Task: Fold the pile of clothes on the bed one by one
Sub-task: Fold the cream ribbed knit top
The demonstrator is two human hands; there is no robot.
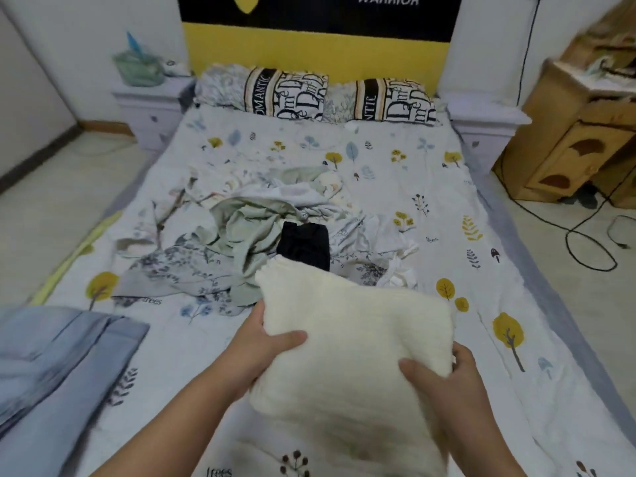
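Head view. Both hands on one item: folded cream knit garment (pixel 347 352), thick, roughly rectangular, lying on the bed sheet (pixel 395 173) near the foot end.

L hand (pixel 265 342): grips garment's left edge; thumb lies on top of the fabric, pointing right; other fingers go under the edge, not visible.
R hand (pixel 447 376): grips garment's right near corner; thumb on top pointing left, other fingers curled round the edge behind it.

Whether garment is lifted clear of the sheet or resting on it: cannot tell; near part is blurred.

Beyond the fingertips, toward the headboard: unfolded pile of clothes (pixel 247 228), mostly pale green, white and floral fabric, w/ a black garment (pixel 304 244) at its near edge, just past the cream garment's far corner; overlap or contact there cannot be judged. White crumpled piece (pixel 399 273) beyond and between the two hands' reach, right of the black one.

Left of L hand, well apart: folded blue-grey fabric (pixel 65 359) at the bed's near left.

Far end: two patterned pillows (pixel 320 94).
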